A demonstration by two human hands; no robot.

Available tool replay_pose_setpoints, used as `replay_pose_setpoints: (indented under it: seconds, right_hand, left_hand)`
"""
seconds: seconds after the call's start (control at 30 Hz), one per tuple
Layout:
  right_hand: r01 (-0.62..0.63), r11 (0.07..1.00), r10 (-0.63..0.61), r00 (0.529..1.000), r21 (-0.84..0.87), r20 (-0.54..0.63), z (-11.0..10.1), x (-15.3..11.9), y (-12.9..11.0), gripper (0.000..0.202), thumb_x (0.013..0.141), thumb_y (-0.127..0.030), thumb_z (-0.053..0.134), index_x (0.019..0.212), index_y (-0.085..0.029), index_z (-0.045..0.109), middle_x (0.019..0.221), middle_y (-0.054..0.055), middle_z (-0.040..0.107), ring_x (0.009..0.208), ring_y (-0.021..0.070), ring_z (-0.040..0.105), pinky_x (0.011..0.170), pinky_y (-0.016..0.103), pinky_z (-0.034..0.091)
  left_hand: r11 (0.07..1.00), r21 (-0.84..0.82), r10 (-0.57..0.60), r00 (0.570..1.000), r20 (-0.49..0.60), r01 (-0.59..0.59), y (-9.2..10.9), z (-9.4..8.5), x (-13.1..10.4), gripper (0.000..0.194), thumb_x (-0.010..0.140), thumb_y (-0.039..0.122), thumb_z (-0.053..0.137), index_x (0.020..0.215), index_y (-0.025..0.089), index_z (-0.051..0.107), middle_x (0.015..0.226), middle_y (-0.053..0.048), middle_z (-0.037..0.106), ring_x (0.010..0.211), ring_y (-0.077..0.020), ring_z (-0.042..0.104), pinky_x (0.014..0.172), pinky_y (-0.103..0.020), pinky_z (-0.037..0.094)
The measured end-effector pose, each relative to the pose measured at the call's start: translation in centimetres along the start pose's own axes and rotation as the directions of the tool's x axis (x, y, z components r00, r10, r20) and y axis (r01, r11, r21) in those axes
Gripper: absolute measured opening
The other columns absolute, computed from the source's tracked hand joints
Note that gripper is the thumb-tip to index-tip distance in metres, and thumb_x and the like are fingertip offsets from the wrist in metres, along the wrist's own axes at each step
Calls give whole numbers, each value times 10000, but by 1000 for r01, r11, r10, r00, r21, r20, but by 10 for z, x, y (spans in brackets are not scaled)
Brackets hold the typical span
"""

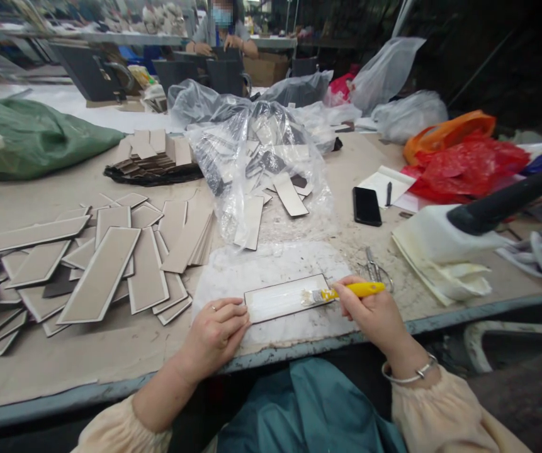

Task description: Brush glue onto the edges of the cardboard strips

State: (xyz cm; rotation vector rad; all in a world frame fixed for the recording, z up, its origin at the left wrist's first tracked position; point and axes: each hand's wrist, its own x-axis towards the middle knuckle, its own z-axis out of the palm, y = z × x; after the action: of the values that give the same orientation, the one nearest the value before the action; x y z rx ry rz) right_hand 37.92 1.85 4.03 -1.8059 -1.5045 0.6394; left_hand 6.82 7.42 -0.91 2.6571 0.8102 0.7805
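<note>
Left hand (221, 330) is palm-down with bent fingers close together, tips at the left end of the pale panel (271, 301); can't tell if the thumb's pinching it. Right hand (367, 311) has its fingers closed round the yellow-handled brush (358, 289), bristles over the panel's right half. That panel's lying on a white sheet (214, 274) by the table edge. Beyond it, a clear plastic bag (233, 173) is stuffed with pale strips (291, 196), some poking out. Can't see inside the green bag (39, 138) or white container (429, 236).
</note>
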Motion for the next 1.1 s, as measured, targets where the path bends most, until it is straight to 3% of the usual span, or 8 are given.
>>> replay_pose_setpoints:
  seconds: [0.43,0.63,0.77,0.97,1.1]
  right_hand:
    - [43,990,-59,991,-132,-121,-22,-3,11,295,909,-433,482,803,-185,603,497,-37,558,456,134,567,519,258,424]
    - [15,998,-2,977,58,-215,-23,-4,14,271,910,-445,512,829,-193,573,522,-43,535,468,123,523,503,246,426]
    - [15,986,11,988,168,-151,-14,2,14,270,912,-446,511,844,-190,560,507,-47,521,450,121,504,479,243,414]
    - [5,1000,-3,985,11,-174,-18,1,17,291,906,-454,506,851,-180,583,503,-33,540,465,135,533,510,256,422]
    - [21,990,-6,994,137,-109,-17,-4,11,277,914,-448,498,842,-190,566,510,-39,524,463,132,525,493,251,426]
  left_hand:
    - [1000,-13,-9,1000,14,9,1,-2,3,145,855,122,592,961,195,658,960,-35,688,1039,-211,599,912,-379,503]
    - [1000,-13,0,1000,14,1,1,-1,3,151,855,121,588,967,196,656,960,-39,686,1024,-209,601,926,-383,500]
    - [1000,-11,-6,1000,18,6,1,-1,5,144,854,119,585,952,193,661,950,-43,680,1014,-209,601,920,-385,506]
    - [1000,-17,-6,1000,11,6,1,-1,4,150,862,125,578,965,199,658,953,-43,678,1027,-207,595,923,-385,506]
    - [1000,-27,-8,1000,10,8,0,-1,3,163,865,128,568,980,202,657,957,-42,680,1042,-203,594,943,-388,501]
